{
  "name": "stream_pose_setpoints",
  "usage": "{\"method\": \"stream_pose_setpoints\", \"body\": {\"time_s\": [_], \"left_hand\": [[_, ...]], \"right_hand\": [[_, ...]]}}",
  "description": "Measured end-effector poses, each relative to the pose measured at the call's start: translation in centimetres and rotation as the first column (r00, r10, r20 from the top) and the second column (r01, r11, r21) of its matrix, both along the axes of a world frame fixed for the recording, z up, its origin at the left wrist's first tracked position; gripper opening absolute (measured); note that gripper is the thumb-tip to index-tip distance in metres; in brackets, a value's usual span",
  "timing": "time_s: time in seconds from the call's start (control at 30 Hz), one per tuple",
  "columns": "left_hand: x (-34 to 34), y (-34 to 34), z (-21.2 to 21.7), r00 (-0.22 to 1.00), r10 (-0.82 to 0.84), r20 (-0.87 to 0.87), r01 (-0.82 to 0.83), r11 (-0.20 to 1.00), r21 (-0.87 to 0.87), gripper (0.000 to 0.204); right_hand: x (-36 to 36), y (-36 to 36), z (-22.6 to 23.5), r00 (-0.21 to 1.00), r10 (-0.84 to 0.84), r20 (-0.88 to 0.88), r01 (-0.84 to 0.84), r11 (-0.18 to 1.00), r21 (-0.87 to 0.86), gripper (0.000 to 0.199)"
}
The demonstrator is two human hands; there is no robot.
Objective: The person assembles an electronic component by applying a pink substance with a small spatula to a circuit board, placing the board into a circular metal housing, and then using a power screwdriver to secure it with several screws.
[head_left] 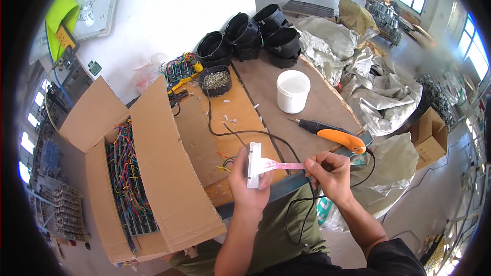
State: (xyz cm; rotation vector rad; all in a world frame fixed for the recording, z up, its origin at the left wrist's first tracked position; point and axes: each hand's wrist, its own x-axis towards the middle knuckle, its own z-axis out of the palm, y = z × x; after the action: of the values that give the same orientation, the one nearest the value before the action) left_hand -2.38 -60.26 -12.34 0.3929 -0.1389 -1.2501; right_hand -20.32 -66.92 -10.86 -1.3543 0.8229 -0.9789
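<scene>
Workshop counter (312, 107), brown top, white tub (292, 91) and orange-handled tool (335, 135) on it. Left hand (248, 181) grip wrapped round pale rectangular block (253, 164) above near counter edge. Right hand (330, 171) grip pinching pink strip (286, 165) off block. Open cardboard box (153, 174) of coloured wires at left.

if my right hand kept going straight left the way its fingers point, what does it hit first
Probably the white rectangular plate held upright in the left hand; the right hand pinches a pink strip running straight to it. Depth is uncertain.
</scene>
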Motion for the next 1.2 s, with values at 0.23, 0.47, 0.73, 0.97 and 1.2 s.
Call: {"method": "stream_pose_setpoints", "body": {"time_s": [0.23, 0.47, 0.73, 0.97, 1.2], "left_hand": [[-0.1, 0.1, -0.2, 0.999, 0.035, 0.021, -0.035, 0.999, 0.028, 0.028], [-0.6, 0.6, 0.0, 0.993, -0.011, 0.12, 0.013, 1.0, -0.01, 0.027], [-0.2, 0.5, 0.6, 0.985, 0.163, 0.054, -0.17, 0.966, 0.195, 0.028], [-0.2, -0.5, 0.0, 0.97, 0.242, 0.036, -0.245, 0.95, 0.192, 0.028], [-0.8, 0.0, -0.1, 0.995, 0.053, 0.089, -0.057, 0.997, 0.046, 0.029]], "right_hand": [[-0.1, 0.1, 0.2, 1.0, 0.025, 0.002, -0.025, 0.999, -0.028, 0.013], [1.3, -1.6, 0.6, 0.99, -0.121, 0.067, 0.128, 0.985, -0.114, 0.014], [0.2, 1.6, 0.1, 0.998, 0.002, -0.061, -0.006, 0.997, -0.071, 0.015], [-0.3, 2.0, 0.1, 0.999, -0.023, -0.041, 0.023, 1.0, -0.003, 0.015], [0.8, -1.8, 1.1, 0.991, -0.132, -0.039, 0.118, 0.96, -0.253, 0.013]]}}
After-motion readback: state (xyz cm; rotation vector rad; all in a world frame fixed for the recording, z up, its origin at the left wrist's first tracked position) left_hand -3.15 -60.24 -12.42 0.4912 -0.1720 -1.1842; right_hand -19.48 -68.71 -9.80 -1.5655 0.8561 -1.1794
